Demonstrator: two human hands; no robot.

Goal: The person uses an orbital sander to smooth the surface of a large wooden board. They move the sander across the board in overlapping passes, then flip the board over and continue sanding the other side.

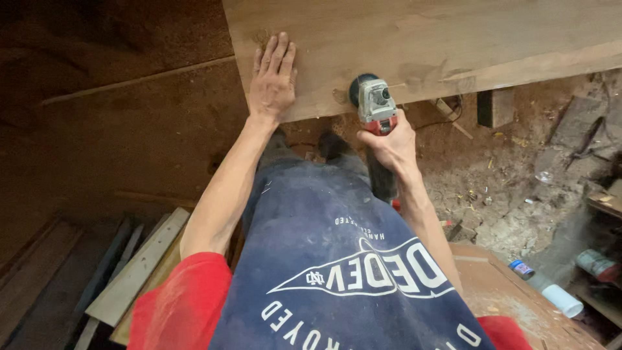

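The broad, pale brown wooden slab (414, 45) is taken as landmark. On its near left corner the left hand (273, 78) is laid flat, fingers spread, gripping nothing. Right of it, at the slab's near edge, the red and grey angle grinder (374, 107) is clasped by the closed right hand (389, 146); it is judged heavy, rigid, best held by its body. No containers' contents can be made out.

Red short sleeves, dusty navy apron, white lettering, bare forearms

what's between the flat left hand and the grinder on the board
In the head view, only bare wood of the board lies between the left hand and the angle grinder held by the right hand.
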